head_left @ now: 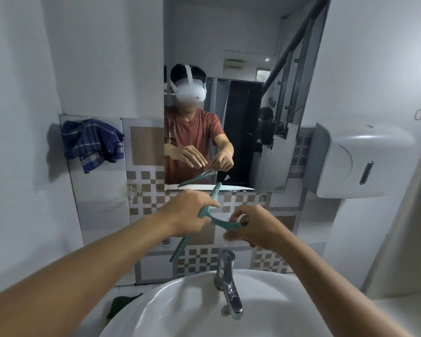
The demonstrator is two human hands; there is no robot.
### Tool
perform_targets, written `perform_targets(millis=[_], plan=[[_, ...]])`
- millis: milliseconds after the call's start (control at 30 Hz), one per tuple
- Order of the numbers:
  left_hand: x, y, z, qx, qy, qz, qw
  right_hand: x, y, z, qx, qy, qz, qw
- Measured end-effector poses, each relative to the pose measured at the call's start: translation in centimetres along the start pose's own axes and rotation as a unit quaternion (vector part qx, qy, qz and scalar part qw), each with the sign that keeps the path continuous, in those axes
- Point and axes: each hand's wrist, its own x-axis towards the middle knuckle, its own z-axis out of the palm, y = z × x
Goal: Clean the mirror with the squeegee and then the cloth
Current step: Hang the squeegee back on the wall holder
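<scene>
The tall mirror (243,57) hangs on the wall above the sink and reflects a person in a red shirt. A teal squeegee (180,246) is held below the mirror's lower edge, its long blade slanting from upper right to lower left. My left hand (190,212) grips it where the handle meets the blade. My right hand (248,227) pinches the end of the handle. A blue checked cloth (91,142) hangs on the tiled wall to the left of the mirror, apart from both hands.
A white sink (192,305) with a chrome tap (227,283) lies right below my hands. A white wall dispenser (348,161) juts out at the right of the mirror. A dark green rag (122,304) lies left of the sink.
</scene>
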Motion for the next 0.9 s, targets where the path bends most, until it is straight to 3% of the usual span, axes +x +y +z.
perform_targets(millis=[100,267,367,500,633,733,900], plan=[[-0.3,0.9,0.7,-0.011,-0.025,0.011,1.000,-0.3,-0.9,-2.1,-0.008,-0.019,-0.028,0.999],[-0.8,1.1,0.1,0.000,0.011,-0.002,1.000,-0.9,-2.3,-4.6,-0.004,-0.064,-0.033,0.997],[-1.9,0.8,-0.4,-0.017,0.012,-0.036,0.999,-1.5,-2.6,-6.3,0.078,-0.074,-0.045,0.993],[-3.1,0.2,-0.8,-0.095,0.012,-0.079,0.992,-1.9,-3.6,-6.4,0.220,-0.002,-0.065,0.973],[-3.4,0.7,-1.8,-0.198,0.029,-0.106,0.974,-1.3,-5.9,-5.1,0.268,0.050,-0.100,0.957],[-3.8,1.2,-2.5,-0.291,0.091,-0.122,0.944,-0.8,-7.8,-4.3,0.296,0.073,-0.131,0.943],[-4.4,1.5,-4.3,-0.338,0.200,-0.117,0.912,0.2,-10.3,-2.8,0.305,0.140,-0.181,0.924]])
